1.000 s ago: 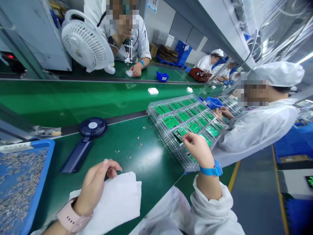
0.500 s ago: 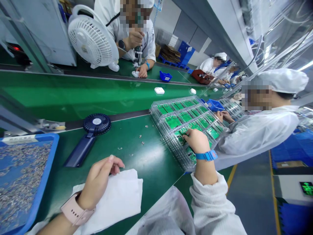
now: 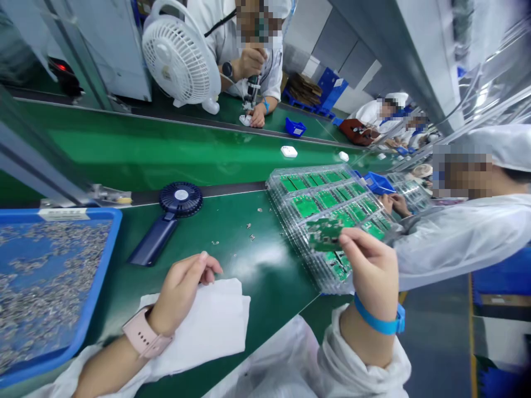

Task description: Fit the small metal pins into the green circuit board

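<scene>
My right hand (image 3: 371,271), with a blue wrist strap, pinches the edge of a green circuit board (image 3: 326,234). The board is raised above a clear plastic tray (image 3: 296,260), where more green circuit boards (image 3: 306,205) lie in compartments. To the left, my left hand (image 3: 186,290) rests at the upper edge of a folded white cloth (image 3: 219,326). Its fingers are loosely curled, the thumb lies over them, and nothing shows in it. Several small metal pieces (image 3: 251,237) lie scattered on the green table between the hand and the tray.
A blue bin (image 3: 108,260) of small metal parts stands at the left. Beside it lies a dark blue handheld fan (image 3: 153,237). White cases (image 3: 289,151) sit on the green belt (image 3: 207,145) behind. A co-worker (image 3: 464,237) sits at the right; another works across the belt.
My right hand has lifted a circuit board out of the clear tray and drawn it toward me. My left hand stays by the cloth; the whole view has shifted slightly.
</scene>
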`<state>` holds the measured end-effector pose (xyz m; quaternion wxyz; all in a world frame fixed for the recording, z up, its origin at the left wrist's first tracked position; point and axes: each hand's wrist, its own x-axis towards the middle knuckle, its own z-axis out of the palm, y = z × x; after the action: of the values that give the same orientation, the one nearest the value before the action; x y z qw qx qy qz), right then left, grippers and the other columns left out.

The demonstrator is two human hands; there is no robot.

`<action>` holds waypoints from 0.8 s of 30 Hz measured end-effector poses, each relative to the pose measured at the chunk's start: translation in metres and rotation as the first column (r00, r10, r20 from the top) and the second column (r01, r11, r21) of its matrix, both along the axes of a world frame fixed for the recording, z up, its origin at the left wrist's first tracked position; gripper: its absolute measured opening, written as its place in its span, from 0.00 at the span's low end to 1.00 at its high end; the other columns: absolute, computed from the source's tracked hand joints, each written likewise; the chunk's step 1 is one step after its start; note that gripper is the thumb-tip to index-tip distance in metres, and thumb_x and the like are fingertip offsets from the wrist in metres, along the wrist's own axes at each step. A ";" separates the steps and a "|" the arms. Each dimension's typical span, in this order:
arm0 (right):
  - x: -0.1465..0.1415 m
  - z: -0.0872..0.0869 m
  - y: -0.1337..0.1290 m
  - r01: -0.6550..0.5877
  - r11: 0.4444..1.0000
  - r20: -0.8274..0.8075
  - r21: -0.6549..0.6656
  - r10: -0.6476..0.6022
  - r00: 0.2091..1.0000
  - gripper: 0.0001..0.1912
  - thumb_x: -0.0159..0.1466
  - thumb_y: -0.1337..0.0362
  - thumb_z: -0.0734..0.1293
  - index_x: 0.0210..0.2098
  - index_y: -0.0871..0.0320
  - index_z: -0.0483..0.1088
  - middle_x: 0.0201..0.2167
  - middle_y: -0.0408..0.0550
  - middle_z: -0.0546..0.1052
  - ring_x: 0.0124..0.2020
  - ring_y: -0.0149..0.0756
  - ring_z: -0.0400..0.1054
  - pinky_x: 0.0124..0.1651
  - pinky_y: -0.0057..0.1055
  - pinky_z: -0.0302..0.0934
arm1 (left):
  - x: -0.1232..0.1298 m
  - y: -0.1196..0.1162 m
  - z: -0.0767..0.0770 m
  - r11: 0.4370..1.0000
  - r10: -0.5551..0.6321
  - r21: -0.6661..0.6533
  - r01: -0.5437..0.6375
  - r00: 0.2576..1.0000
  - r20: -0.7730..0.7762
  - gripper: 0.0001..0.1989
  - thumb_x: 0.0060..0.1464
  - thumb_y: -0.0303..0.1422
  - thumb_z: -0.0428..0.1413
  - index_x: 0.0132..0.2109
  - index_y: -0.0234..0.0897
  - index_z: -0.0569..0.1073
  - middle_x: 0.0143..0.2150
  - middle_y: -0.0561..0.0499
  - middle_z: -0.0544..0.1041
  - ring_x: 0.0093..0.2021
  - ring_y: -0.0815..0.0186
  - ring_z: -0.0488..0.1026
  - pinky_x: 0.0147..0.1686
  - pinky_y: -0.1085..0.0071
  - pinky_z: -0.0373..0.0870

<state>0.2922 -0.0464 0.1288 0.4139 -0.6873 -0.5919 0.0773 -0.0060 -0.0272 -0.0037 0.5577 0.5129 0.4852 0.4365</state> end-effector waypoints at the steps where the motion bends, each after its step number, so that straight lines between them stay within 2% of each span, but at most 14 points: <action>1: -0.016 -0.003 0.001 -0.140 0.989 -0.094 -0.055 0.135 0.986 0.09 0.60 0.57 0.68 0.31 0.57 0.75 0.30 0.46 0.78 0.33 0.36 0.70 0.37 0.31 0.63 | 0.000 0.000 0.000 1.000 0.001 0.000 -0.001 1.000 0.012 0.26 0.61 0.49 0.45 0.28 0.36 0.77 0.22 0.51 0.72 0.26 0.66 0.68 0.28 0.71 0.64; 3: -0.050 -0.012 0.013 -0.401 0.902 -0.295 -0.158 0.344 0.891 0.10 0.60 0.58 0.69 0.27 0.57 0.74 0.29 0.45 0.77 0.33 0.35 0.70 0.37 0.30 0.63 | 0.000 0.000 -0.002 1.000 0.008 -0.003 -0.008 0.999 0.047 0.27 0.62 0.49 0.44 0.28 0.35 0.77 0.22 0.50 0.72 0.25 0.66 0.68 0.28 0.71 0.63; 6: -0.092 -0.034 0.045 -0.648 0.723 -0.567 -0.237 0.439 0.697 0.11 0.59 0.57 0.69 0.26 0.59 0.74 0.25 0.43 0.75 0.29 0.31 0.66 0.34 0.29 0.61 | 0.000 0.000 -0.005 0.999 0.046 -0.025 -0.043 0.993 0.109 0.30 0.62 0.51 0.42 0.27 0.34 0.75 0.20 0.50 0.72 0.24 0.66 0.67 0.27 0.70 0.63; 8: -0.112 -0.052 0.067 -0.731 0.638 -0.677 -0.242 0.429 0.598 0.12 0.58 0.57 0.69 0.26 0.59 0.74 0.24 0.42 0.73 0.27 0.28 0.63 0.32 0.27 0.58 | 0.001 -0.001 -0.007 0.994 0.102 -0.056 -0.095 0.983 0.152 0.31 0.61 0.53 0.42 0.26 0.33 0.74 0.20 0.49 0.72 0.23 0.67 0.67 0.27 0.70 0.63; 10: -0.123 -0.067 0.085 -0.781 0.570 -0.739 -0.255 0.405 0.538 0.12 0.57 0.56 0.70 0.27 0.60 0.73 0.23 0.40 0.71 0.25 0.26 0.60 0.29 0.26 0.55 | 0.003 -0.001 -0.007 0.989 0.139 -0.077 -0.127 0.975 0.174 0.30 0.60 0.53 0.45 0.26 0.33 0.74 0.20 0.48 0.72 0.22 0.67 0.67 0.26 0.70 0.63; 13: -0.129 -0.084 0.100 -0.832 0.459 -0.782 -0.311 0.374 0.498 0.14 0.57 0.55 0.70 0.28 0.61 0.73 0.21 0.39 0.68 0.22 0.24 0.58 0.26 0.24 0.53 | 0.004 -0.001 -0.004 0.983 0.167 -0.104 -0.153 0.975 0.146 0.26 0.57 0.51 0.51 0.25 0.32 0.74 0.20 0.49 0.73 0.21 0.68 0.66 0.24 0.71 0.62; 15: -0.127 -0.091 0.103 -0.861 0.378 -0.793 -0.341 0.376 0.479 0.14 0.57 0.54 0.69 0.30 0.61 0.73 0.21 0.39 0.68 0.22 0.24 0.59 0.25 0.23 0.53 | 0.004 -0.001 -0.001 0.980 0.176 -0.116 -0.162 0.976 0.126 0.25 0.58 0.49 0.52 0.24 0.33 0.73 0.20 0.49 0.73 0.21 0.69 0.66 0.23 0.72 0.61; 16: -0.125 -0.093 0.104 -0.870 0.359 -0.797 -0.338 0.382 0.468 0.15 0.59 0.54 0.69 0.33 0.61 0.73 0.22 0.39 0.68 0.23 0.25 0.60 0.26 0.23 0.54 | 0.003 -0.001 0.000 0.981 0.168 -0.112 -0.156 0.979 0.115 0.25 0.58 0.48 0.51 0.23 0.34 0.72 0.20 0.49 0.73 0.20 0.69 0.66 0.23 0.72 0.61; 18: -0.120 -0.096 0.104 -0.880 0.375 -0.785 -0.292 0.431 0.444 0.15 0.61 0.55 0.67 0.40 0.60 0.73 0.27 0.41 0.71 0.27 0.25 0.63 0.29 0.24 0.57 | 0.002 -0.001 0.002 0.994 0.093 -0.067 -0.089 0.993 0.066 0.25 0.60 0.46 0.50 0.20 0.35 0.71 0.18 0.50 0.72 0.19 0.69 0.66 0.23 0.72 0.61; 20: -0.114 -0.094 0.104 -0.901 0.367 -0.740 -0.231 0.535 0.407 0.17 0.62 0.57 0.67 0.48 0.59 0.70 0.35 0.44 0.74 0.31 0.26 0.65 0.34 0.25 0.60 | 0.002 -0.001 0.003 0.997 -0.074 0.026 0.075 0.997 -0.033 0.27 0.61 0.43 0.48 0.17 0.36 0.69 0.16 0.51 0.70 0.19 0.69 0.66 0.24 0.71 0.61; 21: -0.111 -0.091 0.103 -0.919 0.327 -0.703 -0.219 0.601 0.381 0.18 0.62 0.59 0.67 0.50 0.58 0.70 0.37 0.45 0.74 0.33 0.27 0.65 0.35 0.25 0.60 | 0.002 -0.002 0.003 0.981 -0.168 0.079 0.176 0.981 -0.102 0.27 0.62 0.42 0.48 0.16 0.36 0.68 0.15 0.51 0.69 0.19 0.69 0.66 0.24 0.71 0.60; 23: -0.107 -0.083 0.101 -0.949 0.181 -0.602 -0.256 0.739 0.303 0.15 0.62 0.63 0.67 0.48 0.58 0.71 0.37 0.45 0.74 0.33 0.28 0.65 0.35 0.25 0.60 | 0.004 -0.002 0.003 0.923 -0.303 0.167 0.347 0.921 -0.244 0.26 0.63 0.38 0.47 0.16 0.37 0.67 0.15 0.52 0.68 0.19 0.69 0.64 0.24 0.71 0.57; 24: -0.104 -0.078 0.099 -0.948 0.110 -0.549 -0.299 0.793 0.265 0.13 0.61 0.66 0.67 0.46 0.58 0.73 0.35 0.44 0.74 0.32 0.27 0.65 0.34 0.25 0.60 | 0.005 -0.002 0.003 0.896 -0.334 0.193 0.401 0.893 -0.303 0.26 0.63 0.37 0.46 0.16 0.37 0.66 0.15 0.52 0.67 0.19 0.69 0.63 0.24 0.71 0.55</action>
<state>0.1881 0.0527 0.0504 0.1224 -0.2707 -0.7657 0.5704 -0.0013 -0.0296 -0.0003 0.4922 0.7151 0.3890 0.3082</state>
